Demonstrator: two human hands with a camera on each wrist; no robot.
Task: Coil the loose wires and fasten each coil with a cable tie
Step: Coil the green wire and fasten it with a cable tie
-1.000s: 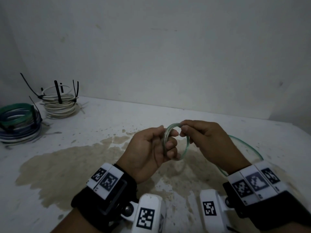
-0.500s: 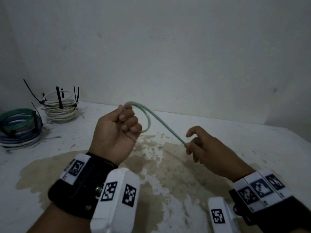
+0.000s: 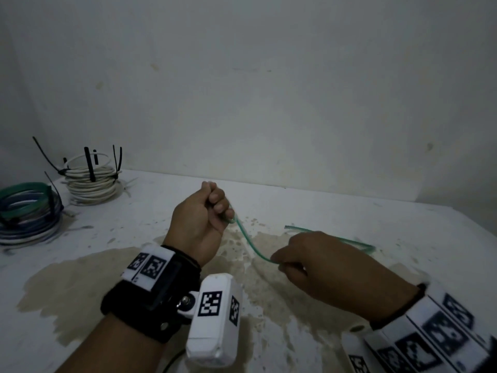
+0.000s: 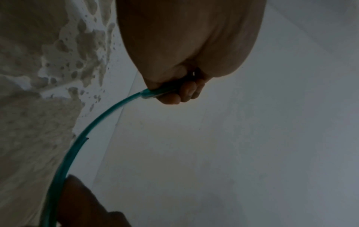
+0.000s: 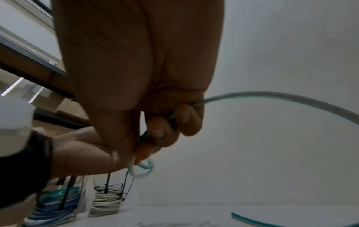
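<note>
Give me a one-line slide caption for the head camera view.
Both hands, left hand and right hand, grip a green wire above the stained table; two tied coils sit far left.

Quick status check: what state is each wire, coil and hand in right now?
Green translucent wire: partly coiled, small loops in the left hand, tail on the table.
White wire coil: coiled, fastened with black cable ties.
Blue and green wire coils: stacked, tied.
Left hand: fist gripping loops.
Right hand: pinching the wire.

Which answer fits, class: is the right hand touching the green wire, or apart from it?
Touching. The right wrist view shows the right hand with its fingers curled round the green wire; the head view agrees.
</note>
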